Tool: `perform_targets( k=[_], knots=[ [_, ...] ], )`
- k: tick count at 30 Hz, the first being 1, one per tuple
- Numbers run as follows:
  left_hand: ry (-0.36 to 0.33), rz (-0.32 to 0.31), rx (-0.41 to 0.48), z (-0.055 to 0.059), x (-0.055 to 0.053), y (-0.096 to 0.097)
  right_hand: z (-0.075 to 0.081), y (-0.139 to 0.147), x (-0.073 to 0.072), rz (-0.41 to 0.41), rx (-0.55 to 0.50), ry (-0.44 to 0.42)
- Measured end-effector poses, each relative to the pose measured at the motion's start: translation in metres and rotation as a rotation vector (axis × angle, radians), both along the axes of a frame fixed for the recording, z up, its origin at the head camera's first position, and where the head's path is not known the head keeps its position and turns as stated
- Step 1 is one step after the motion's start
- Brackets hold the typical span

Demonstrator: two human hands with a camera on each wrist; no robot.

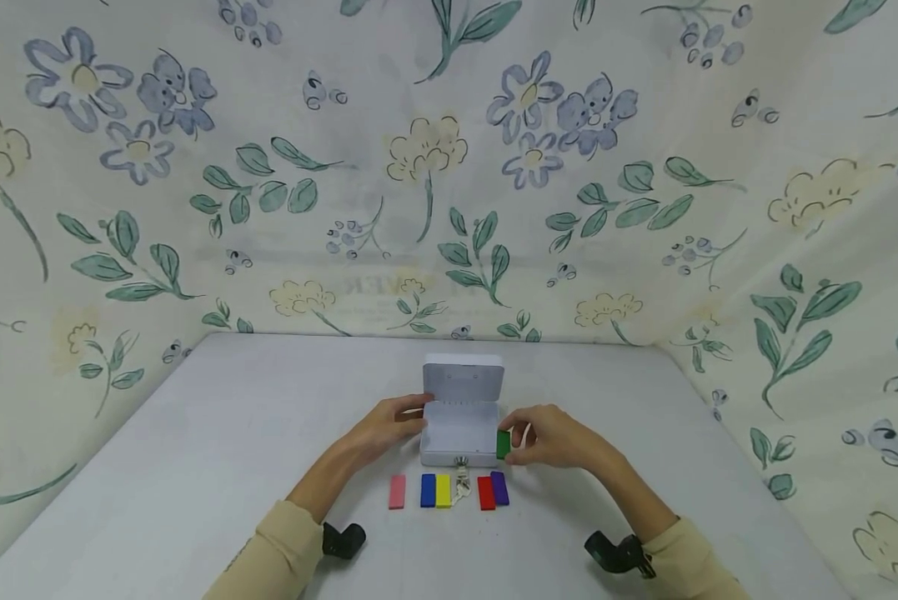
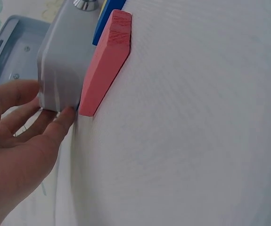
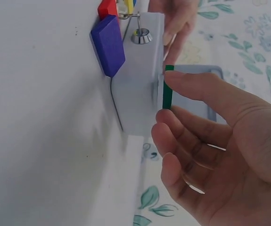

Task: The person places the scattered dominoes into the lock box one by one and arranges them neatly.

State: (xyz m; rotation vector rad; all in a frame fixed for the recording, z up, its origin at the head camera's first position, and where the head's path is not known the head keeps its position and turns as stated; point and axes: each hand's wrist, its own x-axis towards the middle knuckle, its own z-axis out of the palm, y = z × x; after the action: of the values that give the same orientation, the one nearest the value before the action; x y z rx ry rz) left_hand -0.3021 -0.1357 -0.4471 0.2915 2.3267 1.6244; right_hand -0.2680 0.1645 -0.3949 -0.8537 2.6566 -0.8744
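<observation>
A small pale metal cash box (image 1: 459, 457) stands with its lid (image 1: 464, 383) raised. My left hand (image 1: 393, 421) is at the box's left side, its fingertips touching the wall. In the left wrist view, the fingers (image 2: 60, 125) reach the upper edge and the base. My right hand (image 1: 551, 435) pinches a green block (image 1: 504, 445) between thumb and finger at the box's right rim. In the right wrist view, the green block (image 3: 168, 89) appears edge-on; whether it touches the box is unclear. Keys (image 1: 462, 483) hang from the front lock (image 3: 142, 36).
In front of the box lie a pink block (image 1: 397, 492), a blue block (image 1: 428, 491), a yellow block (image 1: 443, 491), a red block (image 1: 486, 493) and a purple block (image 1: 499, 489). A white cover lies over the table (image 1: 291, 379). Flowered cloth (image 1: 373, 167) hangs behind it.
</observation>
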Motion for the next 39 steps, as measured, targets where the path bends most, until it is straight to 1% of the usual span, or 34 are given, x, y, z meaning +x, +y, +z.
perform_targets(
  k=[5, 12, 16, 23, 30, 39],
  knots=[
    [-0.011, -0.003, 0.009, 0.000, -0.001, 0.000, 0.002, -0.005, -0.005, -0.004, 0.000, 0.008],
    [-0.006, -0.012, 0.024, -0.001, 0.000, -0.002, 0.003, -0.013, -0.014, 0.009, -0.004, 0.028],
    [-0.014, -0.016, 0.037, -0.002, 0.000, -0.002, 0.001, -0.018, -0.018, 0.017, -0.008, 0.020],
    [-0.029, -0.031, 0.056, -0.002, 0.000, -0.002, -0.002, -0.026, -0.024, 0.002, -0.028, 0.008],
    [-0.025, -0.043, 0.075, -0.006, -0.002, -0.003, -0.006, -0.032, -0.027, 0.007, -0.029, 0.021],
    [-0.019, -0.051, 0.078, -0.005, -0.002, -0.002, -0.010, -0.041, -0.033, 0.014, -0.047, 0.021]
  ],
)
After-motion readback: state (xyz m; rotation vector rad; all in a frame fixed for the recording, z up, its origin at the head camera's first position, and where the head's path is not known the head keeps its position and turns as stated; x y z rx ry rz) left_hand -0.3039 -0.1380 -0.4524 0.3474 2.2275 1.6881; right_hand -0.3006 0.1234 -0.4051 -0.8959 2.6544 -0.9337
